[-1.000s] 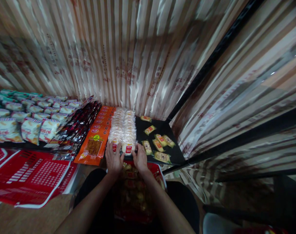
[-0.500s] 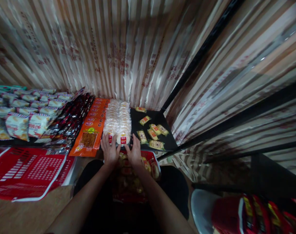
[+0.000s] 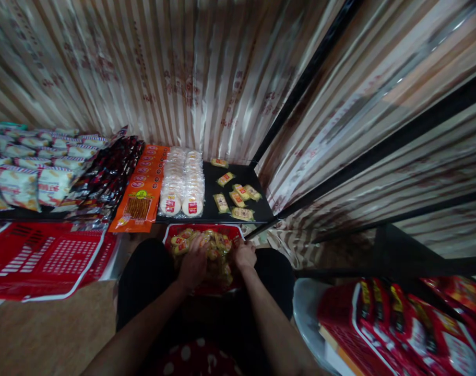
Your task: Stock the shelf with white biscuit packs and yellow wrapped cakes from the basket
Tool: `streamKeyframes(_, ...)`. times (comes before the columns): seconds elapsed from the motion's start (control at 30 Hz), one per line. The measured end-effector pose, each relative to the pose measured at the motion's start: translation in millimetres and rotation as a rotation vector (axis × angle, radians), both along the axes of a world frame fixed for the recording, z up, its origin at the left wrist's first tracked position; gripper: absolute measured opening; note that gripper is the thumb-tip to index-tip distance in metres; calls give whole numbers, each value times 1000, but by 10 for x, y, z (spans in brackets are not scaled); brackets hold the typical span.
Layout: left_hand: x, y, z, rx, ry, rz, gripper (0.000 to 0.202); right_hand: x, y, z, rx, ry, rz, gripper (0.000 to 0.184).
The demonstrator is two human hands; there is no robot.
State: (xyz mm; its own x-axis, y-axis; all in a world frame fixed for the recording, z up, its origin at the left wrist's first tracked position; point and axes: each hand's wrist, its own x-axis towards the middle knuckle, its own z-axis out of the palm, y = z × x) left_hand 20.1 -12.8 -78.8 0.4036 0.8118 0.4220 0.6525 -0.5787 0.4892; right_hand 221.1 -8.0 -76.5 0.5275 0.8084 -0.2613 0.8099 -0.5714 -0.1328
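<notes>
**HAND POSITIONS AT RED BASKET: L HAND ON PKGS, R HAND AT RIM**

L hand (image 3: pixel 194 261): inside the red basket (image 3: pixel 226 227), palm down over the yellow pkgs (image 3: pixel 212 237). Fingers point fwd, slightly bent, close tog. Fingertips lie among the pkgs; cannot tell whether they pinch one.

R hand (image 3: pixel 245 256): at the basket's R side, near the rim. Fingers curl inward, not spread. Cannot tell whether they grip the rim or a pkg; contact pts are hidden.

Basket loc.: btwn the person's dark-clad legs (image 3: pixel 147 277), just below the front edge of the black shelf (image 3: pixel 263 210). Yellow pkgs fill much of the visible interior.

Shelf, R end: seven loose yellow pkgs (image 3: pixel 222 202) lie flat at mixed angles, some touching.

Shelf, L of these: two rows of white round pkgs (image 3: pixel 192 204) w/ red labels on the front units; next, orange pkgs (image 3: pixel 138 206), overlapped front to back; then dark pkgs (image 3: pixel 116 167); then white bags (image 3: pixel 55 185) w/ striped tops.

Lower R: red bags (image 3: pixel 418 324), stood in a row. Behind shelf: striped curtain (image 3: pixel 206 78).
</notes>
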Motion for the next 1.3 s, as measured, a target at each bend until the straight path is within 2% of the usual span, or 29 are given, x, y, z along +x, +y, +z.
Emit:
streamKeyframes(0.17, -29, -264, -186, -286, 54, -71, 40, 15, -125, 7, 31, 20, 30, 35)
streamKeyframes(0.3, -24, -269, -202, -433, 15, -62, 39, 79, -132, 117, 209, 111, 82, 46)
streamKeyframes(0.4, 63, -211, -186, -492, -102, 28, 33, 67, -90, 182, 358, 325, 82, 54)
streamKeyframes(0.53, 159, -120, -111, -663, -314, 165, 27, -98, -83, 229, 452, 766, 42, 59)
streamKeyframes(0.63, 148, -77, -45, -857, -507, 143, 29, -294, -103, 270, 487, 1020, 4, 64)
streamKeyframes(0.73, 78, -44, -13, -958, -642, 143, 29, -467, -99, 310, 481, 1138, -3, 66)
streamKeyframes(0.8, 5, -14, 8, -953, -655, 183, 29, -542, -82, 328, 447, 1089, 38, 63)
streamKeyframes(0.9, -135, 41, 83, -832, -543, 223, 32, -602, -56, 354, 494, 733, 183, 59)
streamKeyframes(0.97, -235, 80, 166, -699, -388, 180, 33, -623, -45, 382, 562, 470, 347, 60)
streamKeyframes(1.03, -329, 118, 266, -580, -219, 77, 34, -646, -34, 421, 573, 341, 540, 63)
streamKeyframes(1.1, -412, 157, 377, -512, -84, -26, 35, -676, -21, 459, 519, 330, 689, 63)
streamKeyframes(1.17, -483, 197, 491, -487, 13, -88, 34, -712, -9, 485, 443, 370, 750, 59)
streamKeyframes(1.23, -543, 236, 589, -480, 76, -128, 31, -748, -2, 489, 380, 448, 745, 48)
streamKeyframes(1.3, -591, 269, 645, -481, 87, -138, 30, -781, -1, 470, 367, 557, 675, 37)
